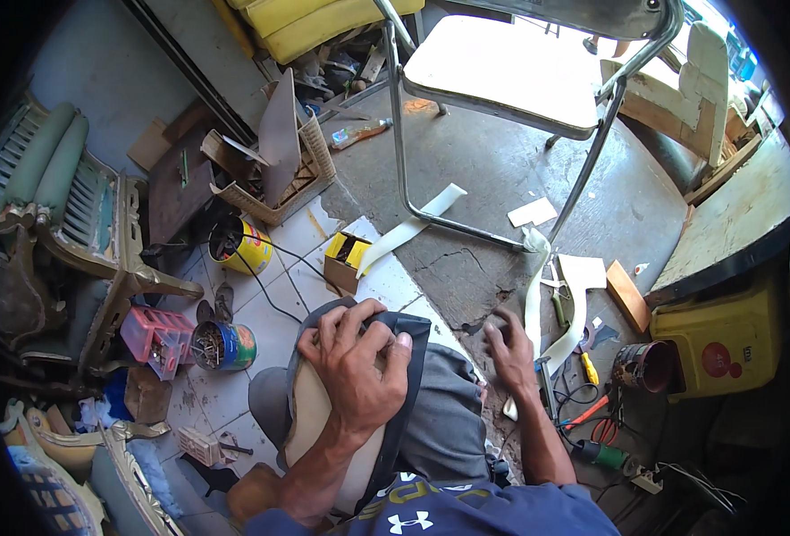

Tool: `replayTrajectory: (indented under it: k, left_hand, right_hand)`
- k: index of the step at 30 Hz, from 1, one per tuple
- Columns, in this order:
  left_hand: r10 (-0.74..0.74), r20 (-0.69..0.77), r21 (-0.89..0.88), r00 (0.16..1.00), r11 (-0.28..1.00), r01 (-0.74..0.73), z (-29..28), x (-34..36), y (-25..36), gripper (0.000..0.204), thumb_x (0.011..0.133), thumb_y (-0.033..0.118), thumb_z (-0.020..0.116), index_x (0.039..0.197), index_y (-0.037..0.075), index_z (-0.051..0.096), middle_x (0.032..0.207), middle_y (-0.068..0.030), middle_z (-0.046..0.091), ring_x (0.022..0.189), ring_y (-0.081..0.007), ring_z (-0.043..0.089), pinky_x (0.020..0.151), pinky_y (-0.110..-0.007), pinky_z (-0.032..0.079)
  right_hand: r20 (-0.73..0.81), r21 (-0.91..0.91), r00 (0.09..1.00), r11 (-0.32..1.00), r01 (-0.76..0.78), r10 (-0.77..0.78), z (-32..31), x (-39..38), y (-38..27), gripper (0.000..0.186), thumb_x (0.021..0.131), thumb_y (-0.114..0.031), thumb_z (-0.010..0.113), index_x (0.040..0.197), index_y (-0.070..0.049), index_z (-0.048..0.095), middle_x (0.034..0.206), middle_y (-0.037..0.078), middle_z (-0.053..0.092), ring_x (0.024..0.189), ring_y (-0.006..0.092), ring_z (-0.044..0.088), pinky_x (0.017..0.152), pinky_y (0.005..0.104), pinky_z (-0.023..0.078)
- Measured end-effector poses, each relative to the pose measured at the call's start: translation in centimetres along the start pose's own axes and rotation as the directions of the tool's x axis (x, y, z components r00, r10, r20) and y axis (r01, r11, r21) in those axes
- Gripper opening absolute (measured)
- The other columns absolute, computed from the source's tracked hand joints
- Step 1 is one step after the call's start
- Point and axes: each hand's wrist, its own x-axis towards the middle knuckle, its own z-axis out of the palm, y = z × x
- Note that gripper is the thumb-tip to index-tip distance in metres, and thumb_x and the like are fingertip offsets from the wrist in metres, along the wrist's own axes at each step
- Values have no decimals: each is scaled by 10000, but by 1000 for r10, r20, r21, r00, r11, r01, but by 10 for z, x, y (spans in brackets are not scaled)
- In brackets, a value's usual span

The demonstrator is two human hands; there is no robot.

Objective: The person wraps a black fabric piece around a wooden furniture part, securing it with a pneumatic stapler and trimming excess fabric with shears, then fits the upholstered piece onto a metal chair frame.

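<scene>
A rounded seat panel [310, 399] with a tan face and black covering [401, 393] along its edge rests tilted across my lap. My left hand [359, 362] grips its upper end, fingers bent over the black material and thumb near the folded corner. To the right, my right hand [511, 353] is held away from the panel, above the floor beside my knee. Its fingers are loosely bent and apart, and I see nothing in them; its palm is hidden. Close by lie a curved white strip [533, 308] and a yellow-handled screwdriver [589, 368].
A metal-framed chair [502, 80] stands ahead. On the left are carved chairs [82, 241], a wicker basket [301, 179], a yellow can [241, 247], a tin of small metal pieces [223, 347] and a pink organizer [158, 339]. Cables, a green power tool [602, 454] and a yellow container [726, 344] sit right.
</scene>
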Motion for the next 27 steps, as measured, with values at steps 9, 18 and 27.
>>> replayTrajectory:
  k: [9, 18, 27]
  left_hand:
    - [-2, -7, -37, 1000, 999, 1, 3, -1, -2, 186, 796, 213, 706, 696, 98, 598, 1160, -41, 679, 1128, -271, 525, 1005, -505, 237]
    - [0, -33, -57, 999, 998, -1, 1, -5, -1, 177, 803, 213, 687, 707, 101, 589, 1159, -36, 675, 1130, -270, 522, 1003, -508, 238]
    - [18, -40, -18, 999, 1000, -19, 4, -6, -3, 161, 799, 232, 690, 746, 103, 610, 1160, -61, 659, 1140, -280, 519, 1013, -512, 239]
  right_hand:
    - [-311, -626, 900, 648, -435, 304, -34, -76, 214, 803, 737, -118, 820, 1373, -61, 332, 1181, 298, 562, 1088, 510, 621, 945, 565, 520]
    - [-318, -513, 850, 678, -527, 420, -91, -31, 159, 579, 807, -443, 661, 1222, -39, 681, 1079, 293, 721, 1056, 417, 706, 930, 473, 539]
    - [-162, -400, 973, 891, -216, 163, -94, -28, -5, 534, 870, -484, 725, 1152, -31, 716, 913, 177, 748, 839, 298, 722, 808, 408, 533]
